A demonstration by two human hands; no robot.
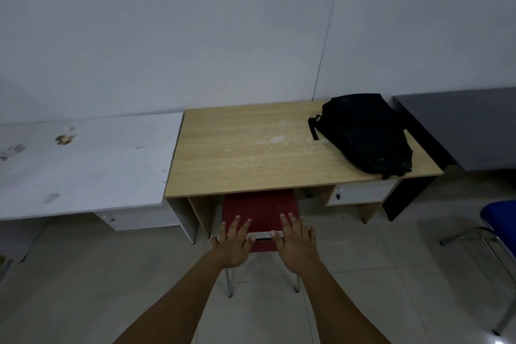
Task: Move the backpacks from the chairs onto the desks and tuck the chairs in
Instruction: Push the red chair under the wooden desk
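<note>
A black backpack (365, 135) lies flat on the right end of the wooden desk (251, 153). A red chair (261, 205) stands in front of that desk, its seat partly under the desktop. My left hand (233, 244) and my right hand (297, 244) rest side by side on the top of the chair's backrest, fingers spread and pointing toward the desk. Neither hand grips anything. The chair's metal legs show below my wrists.
A stained white desk (83, 165) adjoins the wooden one on the left. A dark grey desk (460, 126) stands on the right. A blue chair (499, 220) with metal legs sits on the tiled floor at the right edge.
</note>
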